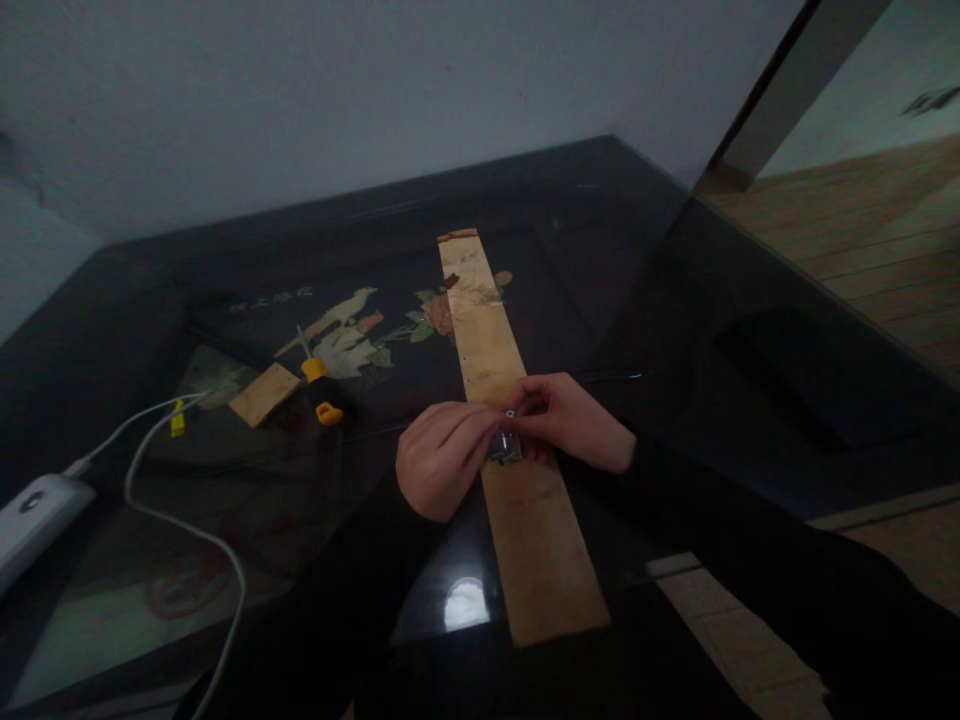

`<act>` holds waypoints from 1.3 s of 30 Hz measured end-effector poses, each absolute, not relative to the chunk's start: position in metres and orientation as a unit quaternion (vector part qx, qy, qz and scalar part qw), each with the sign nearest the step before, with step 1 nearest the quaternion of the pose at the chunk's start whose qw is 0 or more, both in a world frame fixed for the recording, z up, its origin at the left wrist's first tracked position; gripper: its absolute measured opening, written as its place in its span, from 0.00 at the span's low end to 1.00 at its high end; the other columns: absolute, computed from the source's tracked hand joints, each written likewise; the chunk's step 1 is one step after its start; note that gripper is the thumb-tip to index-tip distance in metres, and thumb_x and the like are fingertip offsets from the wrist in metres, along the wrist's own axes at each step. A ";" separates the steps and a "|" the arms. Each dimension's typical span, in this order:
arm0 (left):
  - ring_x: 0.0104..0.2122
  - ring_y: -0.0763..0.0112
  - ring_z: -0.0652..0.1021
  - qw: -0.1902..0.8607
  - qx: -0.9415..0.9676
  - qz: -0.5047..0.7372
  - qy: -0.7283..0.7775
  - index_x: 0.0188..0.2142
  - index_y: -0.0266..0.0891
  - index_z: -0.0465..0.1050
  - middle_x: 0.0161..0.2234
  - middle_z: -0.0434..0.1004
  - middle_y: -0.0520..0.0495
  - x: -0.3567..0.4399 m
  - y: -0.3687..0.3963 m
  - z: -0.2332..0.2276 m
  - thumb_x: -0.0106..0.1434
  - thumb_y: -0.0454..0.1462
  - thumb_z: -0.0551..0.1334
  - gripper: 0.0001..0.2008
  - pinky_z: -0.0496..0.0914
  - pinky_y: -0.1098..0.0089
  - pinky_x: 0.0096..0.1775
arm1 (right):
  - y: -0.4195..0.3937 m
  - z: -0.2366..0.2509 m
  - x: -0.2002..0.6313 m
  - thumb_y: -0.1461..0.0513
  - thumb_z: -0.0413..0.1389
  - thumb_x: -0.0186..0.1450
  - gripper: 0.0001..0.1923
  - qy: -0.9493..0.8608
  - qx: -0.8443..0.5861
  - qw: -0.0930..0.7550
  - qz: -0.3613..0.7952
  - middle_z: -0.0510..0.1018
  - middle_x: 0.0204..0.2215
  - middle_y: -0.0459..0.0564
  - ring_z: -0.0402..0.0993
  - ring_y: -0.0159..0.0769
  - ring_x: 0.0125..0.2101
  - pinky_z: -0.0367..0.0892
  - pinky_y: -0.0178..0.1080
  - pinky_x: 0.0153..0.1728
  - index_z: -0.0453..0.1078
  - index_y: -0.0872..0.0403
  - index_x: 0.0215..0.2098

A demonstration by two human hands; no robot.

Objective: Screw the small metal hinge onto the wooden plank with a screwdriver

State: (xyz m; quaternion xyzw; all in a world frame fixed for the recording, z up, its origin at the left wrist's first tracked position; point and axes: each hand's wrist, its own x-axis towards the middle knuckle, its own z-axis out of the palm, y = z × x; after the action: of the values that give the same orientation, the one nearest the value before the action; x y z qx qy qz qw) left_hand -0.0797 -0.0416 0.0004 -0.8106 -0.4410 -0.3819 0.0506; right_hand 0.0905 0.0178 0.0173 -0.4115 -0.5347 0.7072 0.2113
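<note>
- Head view: both hands meeting over long wooden strip (517, 440) lying on dark glass table (750, 330).
- Left hand (442, 458) w/ fingers curled, tips pinched on small metal part (506, 446); looks like bracket or hinge, too dim to tell exactly.
- Right hand (574, 420) pinching same part from other side, thumb and forefinger at tiny round bit (510, 413) on top, maybe screw or nut.
- Part sitting on strip approx mid-length, between the two hands.
- Screwdriver (321, 385) w/ yellow-black handle lying well apart to the left, near small wood offcut (264, 393).
- White charger block (34, 515) & cable (176, 520) at far left edge.
- Risks, judged only:
 - tiny round bit likely to slip from fingertips, roll on slick glass, vanish in poor light.
 - strip not clamped; sideways push could slide it & throw off alignment.
 - glass top prone to scratch or chip if metal part dropped.
 - cable loop near left elbow could snag on a reach for screwdriver.
</note>
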 end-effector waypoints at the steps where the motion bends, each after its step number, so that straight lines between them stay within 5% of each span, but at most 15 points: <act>1: 0.35 0.68 0.81 0.036 -0.808 -0.386 -0.444 0.38 0.36 0.76 0.35 0.82 0.46 -0.079 -0.042 0.002 0.64 0.30 0.61 0.05 0.75 0.68 0.40 | 0.018 0.017 0.091 0.58 0.69 0.49 0.18 -0.533 -0.412 0.212 0.708 0.72 0.14 0.40 0.67 0.24 0.13 0.61 0.27 0.14 0.66 0.57 0.26; 10: 0.32 0.70 0.79 -0.331 -0.602 -0.509 -0.518 0.42 0.36 0.73 0.35 0.80 0.45 -0.087 -0.034 0.009 0.63 0.37 0.63 0.09 0.75 0.69 0.36 | 0.017 0.021 0.089 0.68 0.63 0.57 0.09 -0.531 -0.446 0.196 0.694 0.72 0.13 0.39 0.67 0.23 0.12 0.63 0.26 0.13 0.66 0.58 0.27; 17: 0.23 0.74 0.71 -0.591 -0.537 -0.397 -0.453 0.39 0.36 0.72 0.29 0.74 0.46 -0.105 -0.019 0.002 0.60 0.40 0.63 0.11 0.67 0.71 0.25 | 0.017 0.022 0.088 0.71 0.61 0.58 0.07 -0.533 -0.454 0.192 0.687 0.72 0.13 0.39 0.66 0.23 0.11 0.62 0.26 0.11 0.66 0.58 0.27; 23: 0.22 0.76 0.65 -0.433 -0.659 -0.326 -0.521 0.36 0.37 0.71 0.22 0.63 0.56 -0.095 -0.031 0.018 0.61 0.38 0.61 0.06 0.62 0.74 0.25 | 0.018 0.018 0.090 0.64 0.66 0.55 0.12 -0.541 -0.437 0.201 0.690 0.72 0.14 0.40 0.67 0.24 0.12 0.61 0.27 0.12 0.66 0.58 0.28; 32: 0.35 0.70 0.77 -0.293 -0.814 -0.261 -0.428 0.40 0.39 0.74 0.37 0.78 0.47 -0.092 -0.036 0.015 0.61 0.33 0.62 0.07 0.71 0.71 0.35 | 0.018 0.018 0.091 0.64 0.65 0.55 0.11 -0.536 -0.432 0.205 0.696 0.72 0.13 0.39 0.67 0.24 0.12 0.61 0.26 0.12 0.67 0.58 0.29; 39: 0.35 0.70 0.78 -0.234 -0.841 -0.263 -0.412 0.37 0.40 0.75 0.33 0.77 0.47 -0.094 -0.035 0.010 0.64 0.35 0.60 0.04 0.72 0.72 0.36 | 0.018 0.014 0.092 0.58 0.68 0.52 0.16 -0.535 -0.415 0.213 0.705 0.73 0.14 0.40 0.68 0.25 0.13 0.63 0.27 0.13 0.67 0.57 0.28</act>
State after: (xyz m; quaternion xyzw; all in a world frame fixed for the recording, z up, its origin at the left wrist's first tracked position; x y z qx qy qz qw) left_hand -0.0940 -0.0348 0.0095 -0.8406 -0.4120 -0.2626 -0.2338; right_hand 0.0915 0.0178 0.0144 -0.4147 -0.5352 0.7045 0.2128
